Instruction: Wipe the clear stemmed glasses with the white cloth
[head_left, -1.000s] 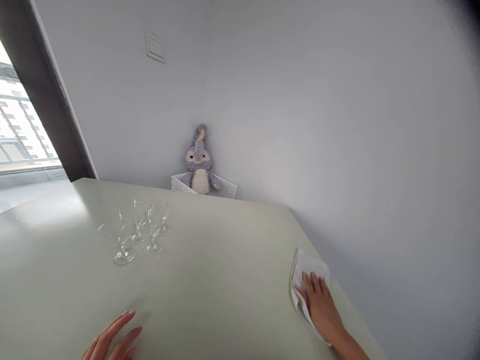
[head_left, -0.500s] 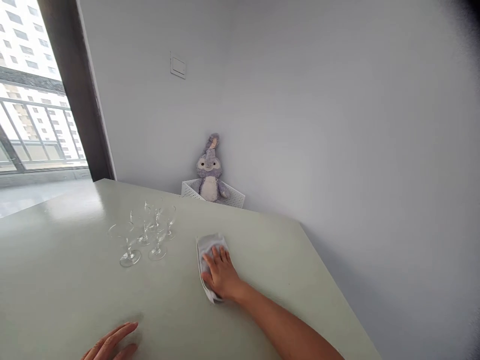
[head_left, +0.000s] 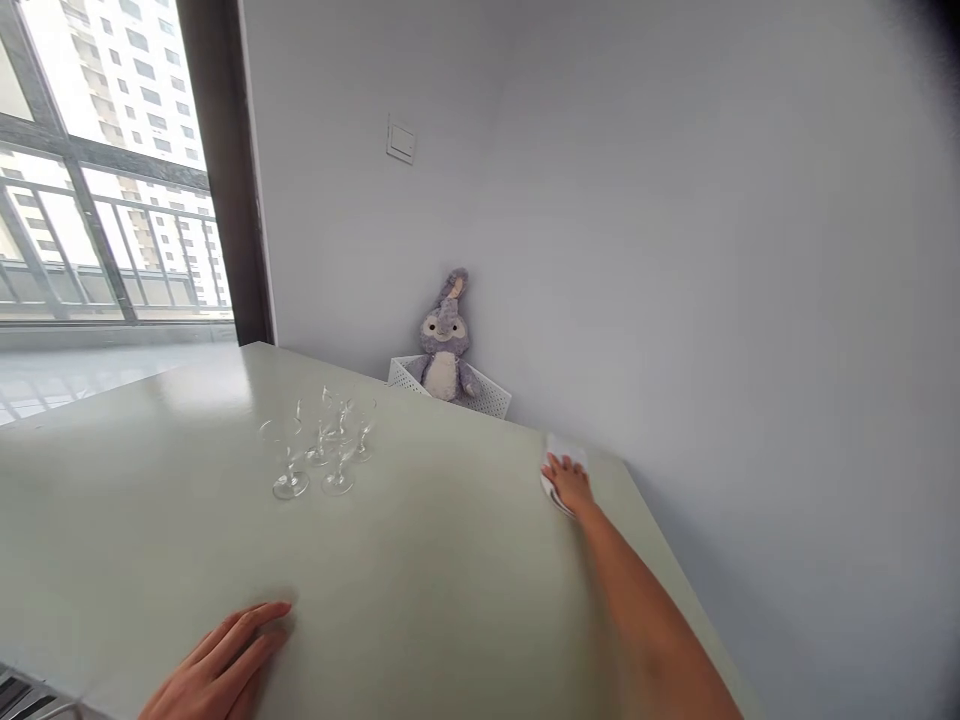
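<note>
Under my right hand [head_left: 570,484] is a folded light grey cloth [head_left: 556,448], held against the pale green tabletop [head_left: 420,560] near its far right corner. The fingers of that hand are spread over the cloth, and the palm hides part of it. My left hand [head_left: 225,655] rests on the table at the lower left, fingers stretched out, with nothing in it. Several clear stemmed glasses [head_left: 290,484] stand upright in a cluster left of the middle, beyond my left hand and apart from both hands.
A plush rabbit [head_left: 442,340] sits in a white perforated basket [head_left: 491,397] behind the table's far edge. Walls meet at the corner there, with a light switch [head_left: 401,140] on one. At the left is a large window [head_left: 105,220] with a dark frame.
My right hand has slid the cloth away and to the right, from the middle of the table toward the far right corner. My view has turned slightly left; more of my left hand shows.
</note>
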